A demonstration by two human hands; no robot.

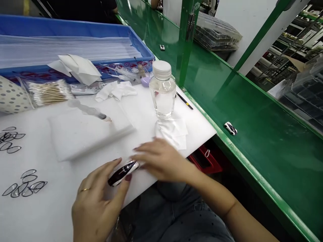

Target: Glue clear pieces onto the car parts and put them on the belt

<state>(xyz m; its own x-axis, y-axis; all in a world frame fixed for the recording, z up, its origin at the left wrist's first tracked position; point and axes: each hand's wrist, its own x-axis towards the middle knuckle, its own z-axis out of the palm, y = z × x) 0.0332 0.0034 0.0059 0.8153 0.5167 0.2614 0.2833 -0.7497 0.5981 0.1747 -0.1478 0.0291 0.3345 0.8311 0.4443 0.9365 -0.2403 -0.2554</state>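
A small black-and-white toy car (123,172) is held low over the white tabletop near its front edge. My left hand (97,198), with a ring on one finger, grips it between thumb and fingers. At the car's right end, my right hand (161,159) is smeared by motion, its fingers stretched out over or beside the tip. Whether they touch the car cannot be made out, and the right thumb is hidden. Behind the right hand lies a folded white cloth (173,131), with a clear capped bottle of liquid (163,95) standing at its far edge.
A syringe (93,111) rests on a white pad (75,141). Black-rimmed oval rings (26,185) lie at left. Cotton swabs (50,92) and a blue bin (101,27) stand behind. At right, a green conveyor (252,148) carries another toy car (230,128).
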